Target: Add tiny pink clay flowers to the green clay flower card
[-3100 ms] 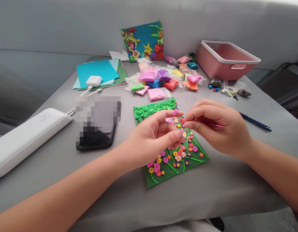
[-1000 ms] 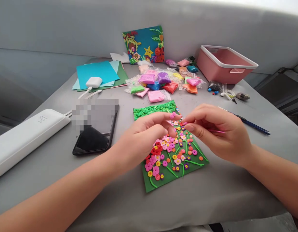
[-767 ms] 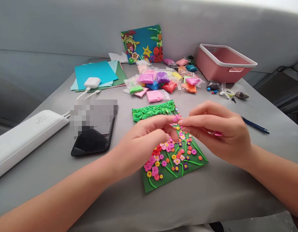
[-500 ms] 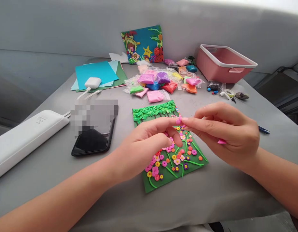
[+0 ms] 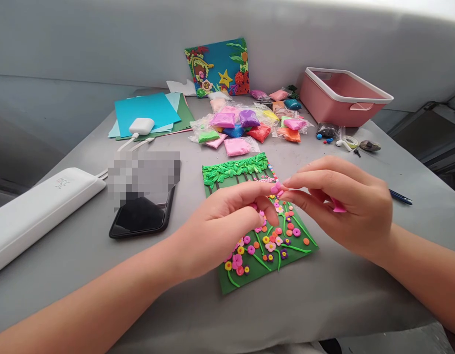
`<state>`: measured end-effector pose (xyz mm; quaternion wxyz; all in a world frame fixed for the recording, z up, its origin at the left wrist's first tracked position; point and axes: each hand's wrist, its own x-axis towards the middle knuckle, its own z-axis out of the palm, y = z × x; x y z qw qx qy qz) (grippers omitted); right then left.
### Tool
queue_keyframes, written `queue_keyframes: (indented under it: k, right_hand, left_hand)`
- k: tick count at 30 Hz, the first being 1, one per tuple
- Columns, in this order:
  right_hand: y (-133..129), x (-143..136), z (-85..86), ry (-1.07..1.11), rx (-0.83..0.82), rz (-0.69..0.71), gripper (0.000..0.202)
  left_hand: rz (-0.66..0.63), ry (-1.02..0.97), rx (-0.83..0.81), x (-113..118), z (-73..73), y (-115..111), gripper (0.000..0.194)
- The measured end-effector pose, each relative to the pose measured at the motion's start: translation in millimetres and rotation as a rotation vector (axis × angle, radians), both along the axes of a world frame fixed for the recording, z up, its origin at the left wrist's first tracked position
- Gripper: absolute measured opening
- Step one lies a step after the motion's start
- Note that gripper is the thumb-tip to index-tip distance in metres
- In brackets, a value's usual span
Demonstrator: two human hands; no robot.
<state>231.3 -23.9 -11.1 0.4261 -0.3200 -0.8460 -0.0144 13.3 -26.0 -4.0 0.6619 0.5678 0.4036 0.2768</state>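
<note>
Small pink clay pieces (image 5: 276, 189) rest on the tip of my left index finger, above a green card (image 5: 257, 278) decorated with clay flowers, green stems and a leafy band. My left hand (image 5: 227, 221) is over the card's left part, its other fingers curled. From the right, my right hand (image 5: 345, 206) pinches at the pink clay with thumb and index fingertips. Another pink lump (image 5: 338, 206) is tucked in my right palm, partly hidden by the fingers.
Colourful clay packets (image 5: 238, 146) lie behind the card, before a sea picture (image 5: 216, 69). A pink basket (image 5: 338, 103) stands back right. Left are a black phone (image 5: 139, 219), a white power bank (image 5: 46, 211) and coloured sheets (image 5: 148, 110). A pen (image 5: 400, 197) lies right.
My right thumb has shifted lower and the right fingers have moved slightly apart. The pink clay at the left fingertip sits a little lower, and more of the lump in the right palm shows.
</note>
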Motion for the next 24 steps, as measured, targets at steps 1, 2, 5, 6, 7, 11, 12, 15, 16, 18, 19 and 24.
queue_keyframes:
  k: [1,2,5,6,7,11,12,15,16,18,19,24]
  right_hand:
    - [-0.1,-0.4,-0.5,0.004,-0.004,-0.001,0.012]
    - [-0.2,-0.9,-1.1,0.011,-0.009,-0.002,0.012]
    - [-1.0,-3.3,-1.9,0.035,-0.048,-0.002,0.009]
    - [-1.4,-4.0,-1.9,0.046,-0.069,-0.002,0.008]
    - [-1.7,-4.5,-1.7,0.054,-0.095,-0.003,0.007]
    - [-1.7,-4.3,-0.3,0.060,-0.187,-0.026,0.006]
    - [-1.2,-3.7,0.1,0.057,-0.201,-0.030,0.007]
    - [0.6,-1.8,0.3,0.068,-0.224,-0.034,0.009]
    - [1.2,-1.4,0.2,0.075,-0.227,-0.034,0.009]
    - [1.9,-1.2,-0.2,0.090,-0.235,-0.042,0.011]
    - [2.0,-1.2,-0.4,0.096,-0.242,-0.046,0.012]
    - [0.5,-2.3,-1.1,0.121,-0.305,-0.062,0.019]
  left_hand:
    - [-0.005,0.006,0.011,0.4,0.5,-0.2,0.038]
    - [-0.009,0.012,0.020,0.7,1.0,-0.7,0.037]
    - [-0.009,0.037,0.067,1.8,1.8,-3.6,0.034]
    - [-0.009,0.047,0.107,2.1,1.7,-4.8,0.033]
    - [-0.009,0.060,0.163,2.2,1.3,-5.7,0.031]
    - [-0.013,0.111,0.336,1.5,-0.8,-5.6,0.024]
    - [-0.013,0.107,0.317,1.1,-1.2,-4.6,0.023]
    - [0.004,0.034,0.152,-0.2,-1.6,-0.3,0.025]
    - [0.015,0.004,0.106,-0.5,-1.5,1.0,0.026]
    - [0.027,-0.032,0.064,-1.0,-1.3,2.6,0.029]
    - [0.023,-0.028,0.065,-1.1,-1.1,2.7,0.030]
    - [-0.034,0.081,0.119,0.4,0.0,-2.2,0.032]
